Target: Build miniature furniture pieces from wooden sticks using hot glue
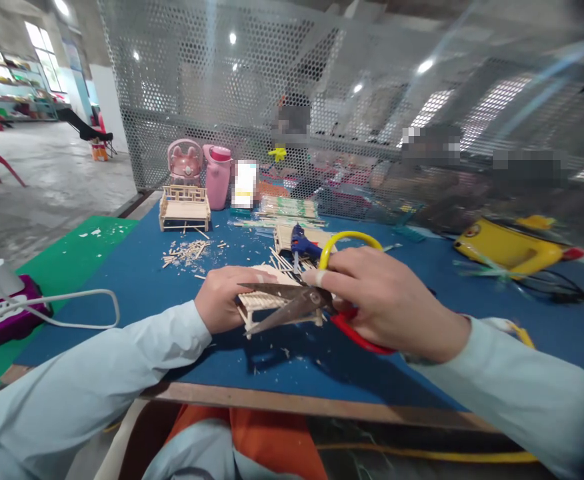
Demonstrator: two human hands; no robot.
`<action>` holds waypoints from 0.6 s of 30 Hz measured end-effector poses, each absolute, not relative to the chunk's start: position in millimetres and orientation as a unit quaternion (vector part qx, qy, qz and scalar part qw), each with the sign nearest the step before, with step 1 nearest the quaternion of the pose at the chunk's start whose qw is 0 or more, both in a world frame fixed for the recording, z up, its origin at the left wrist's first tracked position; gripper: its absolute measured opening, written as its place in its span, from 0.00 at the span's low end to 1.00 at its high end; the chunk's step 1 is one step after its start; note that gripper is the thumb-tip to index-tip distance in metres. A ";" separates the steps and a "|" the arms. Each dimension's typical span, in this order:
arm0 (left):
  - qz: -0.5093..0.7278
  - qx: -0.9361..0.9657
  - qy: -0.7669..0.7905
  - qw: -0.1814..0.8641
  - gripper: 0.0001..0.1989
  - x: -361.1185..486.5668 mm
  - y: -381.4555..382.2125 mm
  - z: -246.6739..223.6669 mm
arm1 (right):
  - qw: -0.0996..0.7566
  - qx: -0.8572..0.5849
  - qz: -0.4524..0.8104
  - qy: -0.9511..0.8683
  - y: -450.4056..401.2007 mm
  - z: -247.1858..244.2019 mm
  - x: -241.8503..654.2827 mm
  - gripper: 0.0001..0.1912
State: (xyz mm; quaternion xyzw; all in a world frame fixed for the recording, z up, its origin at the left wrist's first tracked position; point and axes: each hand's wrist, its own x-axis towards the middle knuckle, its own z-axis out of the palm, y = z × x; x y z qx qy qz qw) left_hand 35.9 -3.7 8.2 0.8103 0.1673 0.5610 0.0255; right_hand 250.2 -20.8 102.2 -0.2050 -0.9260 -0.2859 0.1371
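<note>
My left hand (pixel 226 299) grips the left side of a small stick-built piece (pixel 267 301) with short legs, held over the blue table. In my right hand (pixel 382 293) are scissors (pixel 305 303) with one yellow and one red handle loop. Their blades are spread apart and point left, across the front of the stick piece. Behind them a blue glue gun (pixel 302 241) rests by another stick-built piece (pixel 283 238) and loose sticks. A pile of short stick offcuts (pixel 187 253) lies to the left.
At the back of the blue table (pixel 137 267) stand a miniature stick bench (pixel 185 210), a pink bottle (pixel 218 177) and bundled sticks (pixel 289 208). A yellow pouch (pixel 509 248) lies right. A purple power socket (pixel 15 310) with white cable is left. Behind the mesh panel (pixel 172 87) are people.
</note>
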 end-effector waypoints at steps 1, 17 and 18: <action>0.562 0.810 0.167 0.022 0.08 36.2 -4.3 8.0 | 0.139 -0.206 -0.284 -0.926 -21.0 100.6 248.9 0.11; 0.574 0.797 0.187 0.021 0.10 36.0 -6.6 8.2 | 0.110 -0.210 -0.287 -0.928 -21.1 106.2 262.3 0.14; 0.573 0.799 0.183 0.020 0.10 35.8 -6.4 7.5 | 0.112 -0.213 -0.285 -0.928 -21.4 105.5 262.2 0.14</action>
